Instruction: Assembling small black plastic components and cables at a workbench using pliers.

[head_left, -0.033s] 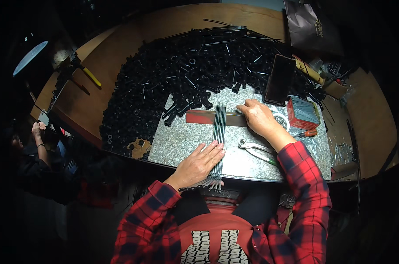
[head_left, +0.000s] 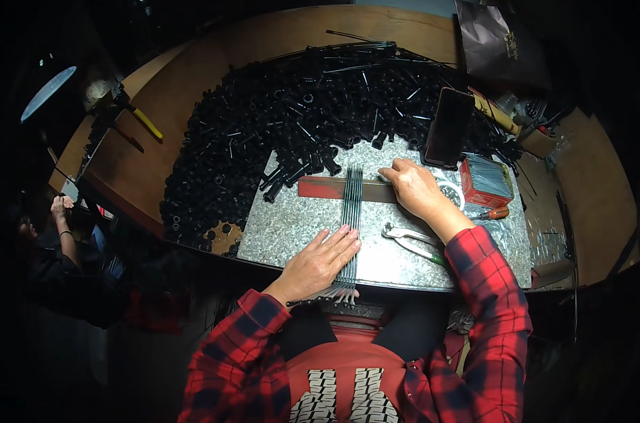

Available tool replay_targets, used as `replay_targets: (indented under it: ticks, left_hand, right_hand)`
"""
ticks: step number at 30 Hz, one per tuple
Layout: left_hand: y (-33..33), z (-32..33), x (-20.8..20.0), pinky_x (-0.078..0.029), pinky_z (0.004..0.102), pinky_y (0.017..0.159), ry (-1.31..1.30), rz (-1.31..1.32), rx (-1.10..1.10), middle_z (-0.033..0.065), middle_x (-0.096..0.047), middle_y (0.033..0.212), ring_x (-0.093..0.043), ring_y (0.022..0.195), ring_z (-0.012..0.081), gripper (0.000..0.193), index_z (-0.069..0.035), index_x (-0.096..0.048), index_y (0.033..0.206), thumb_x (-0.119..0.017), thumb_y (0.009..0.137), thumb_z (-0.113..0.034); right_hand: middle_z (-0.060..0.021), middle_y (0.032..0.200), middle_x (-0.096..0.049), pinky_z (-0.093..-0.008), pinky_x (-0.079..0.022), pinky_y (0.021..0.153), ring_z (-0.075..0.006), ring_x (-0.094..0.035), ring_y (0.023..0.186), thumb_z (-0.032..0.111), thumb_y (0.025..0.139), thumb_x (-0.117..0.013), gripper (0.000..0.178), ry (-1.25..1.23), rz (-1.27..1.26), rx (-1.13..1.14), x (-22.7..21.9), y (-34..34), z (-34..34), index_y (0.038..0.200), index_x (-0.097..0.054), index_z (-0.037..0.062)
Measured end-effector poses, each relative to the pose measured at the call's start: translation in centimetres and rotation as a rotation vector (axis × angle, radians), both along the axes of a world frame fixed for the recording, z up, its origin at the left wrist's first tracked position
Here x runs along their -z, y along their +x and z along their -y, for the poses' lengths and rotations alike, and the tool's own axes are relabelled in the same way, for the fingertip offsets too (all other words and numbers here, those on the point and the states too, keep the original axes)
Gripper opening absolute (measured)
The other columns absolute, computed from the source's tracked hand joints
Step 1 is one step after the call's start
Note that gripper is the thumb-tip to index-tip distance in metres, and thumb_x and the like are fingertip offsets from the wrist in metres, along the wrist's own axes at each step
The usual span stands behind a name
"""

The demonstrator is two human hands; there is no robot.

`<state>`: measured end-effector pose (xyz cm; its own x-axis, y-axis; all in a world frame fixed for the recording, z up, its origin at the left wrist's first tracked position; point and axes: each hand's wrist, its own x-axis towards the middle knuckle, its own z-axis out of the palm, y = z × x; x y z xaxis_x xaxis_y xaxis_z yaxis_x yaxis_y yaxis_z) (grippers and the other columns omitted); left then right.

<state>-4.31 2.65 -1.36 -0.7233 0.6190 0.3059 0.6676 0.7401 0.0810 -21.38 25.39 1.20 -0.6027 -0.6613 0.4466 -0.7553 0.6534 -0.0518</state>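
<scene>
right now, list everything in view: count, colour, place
slab: one, grey, centre
parts: many, black, behind slab
rods: several, dark, across slab
bar: one, part red, beneath rods
pincers: one, silver, right of rods
phone: one, black, rear right
box: one, red, right
screwdriver: one, orange, near box
bag: one, dark, rear
tool: one, yellow handle, left
coworker: one, black clothes, left
sleeves: two, red check, below
left hand: one, on rods
right hand: one, over bar

The camera sits on the head of the person before me, the left one of two, and faces forward and steeply down. It is quite near: the stone slab (head_left: 299, 229), the left hand (head_left: 320, 261) and the right hand (head_left: 417, 190) stay around its middle. Toward the rim, the wooden wall (head_left: 404, 27) looks bent.
</scene>
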Motion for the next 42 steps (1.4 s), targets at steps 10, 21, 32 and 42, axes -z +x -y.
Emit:
replay_targets:
  ticks: [10,21,32,42]
  left_hand:
    - [-0.11,-0.08,-0.25,-0.034,0.0463,0.107,-0.026,-0.041,0.011,0.0143,-0.044,0.141,-0.040,0.133,0.0278,0.049,-0.001,-0.045,0.135,-0.049,0.087,-0.011]
    - [-0.19,0.01,0.48,-0.035,0.0463,0.107,-0.002,-0.033,0.008,0.0142,-0.043,0.142,-0.040,0.133,0.0276,0.049,-0.001,-0.045,0.135,-0.049,0.088,-0.011]
    - [-0.05,-0.03,0.10,-0.035,0.0463,0.106,0.008,-0.044,0.007,0.0140,-0.044,0.142,-0.041,0.132,0.0277,0.048,-0.001,-0.045,0.134,-0.048,0.087,-0.011]
    - [-0.08,-0.11,-0.07,-0.034,0.0464,0.107,-0.011,-0.022,-0.002,0.0136,-0.044,0.142,-0.040,0.133,0.0275,0.049,-0.002,-0.045,0.135,-0.049,0.086,-0.010]
  right_hand:
    - [-0.0099,0.084,-0.059,-0.0389,-0.050,0.072,-0.0283,-0.060,0.085,0.003,0.080,-0.053,0.027,0.004,0.000,0.009,0.16,-0.01,-0.04,0.104,-0.065,0.0071]
    - [-0.0092,0.084,-0.058,-0.0389,-0.050,0.071,-0.0281,-0.059,0.084,0.004,0.080,-0.053,0.027,-0.028,-0.024,-0.020,0.40,-0.16,-0.15,0.103,-0.065,0.0082]
    - [-0.0096,0.082,-0.058,-0.0390,-0.050,0.071,-0.0283,-0.059,0.084,0.003,0.079,-0.053,0.027,-0.001,-0.004,0.004,0.12,-0.01,0.15,0.102,-0.066,0.0080]
    - [-0.0131,0.083,-0.057,-0.0408,-0.049,0.074,-0.0319,-0.058,0.086,0.000,0.079,-0.053,0.020,-0.115,-0.015,-0.037,0.40,-0.61,0.32,0.095,-0.064,0.0038]
